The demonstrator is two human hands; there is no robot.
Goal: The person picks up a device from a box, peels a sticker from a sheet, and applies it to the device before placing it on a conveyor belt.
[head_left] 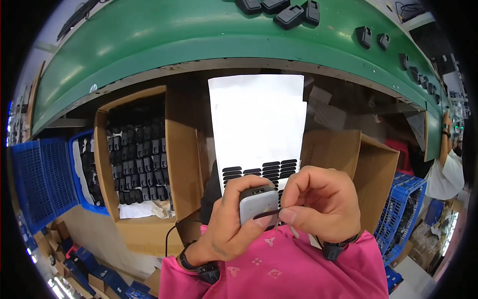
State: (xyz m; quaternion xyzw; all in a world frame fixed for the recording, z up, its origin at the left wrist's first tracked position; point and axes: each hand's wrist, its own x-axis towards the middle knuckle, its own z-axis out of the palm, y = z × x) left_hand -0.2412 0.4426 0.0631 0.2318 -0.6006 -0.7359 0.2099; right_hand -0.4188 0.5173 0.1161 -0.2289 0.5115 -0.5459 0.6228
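Note:
My left hand is wrapped round a small charger-like device with a light grey face, dark sides and a USB-type port on its upper end. Between the thumb and index finger of my right hand is one end of a thin black strip, which lies across the lower part of the grey face, close to my left thumb. Just beyond both hands is a white sheet, with rows of black rounded stickers at its near end. Thin pale pieces under my right fingers are too small to make out.
A green workbench spans the far side, with black devices on it. At left, a cardboard box holds several rows of black devices, beside a blue crate. Another carton and blue basket stand right. A person's arm touches the bench.

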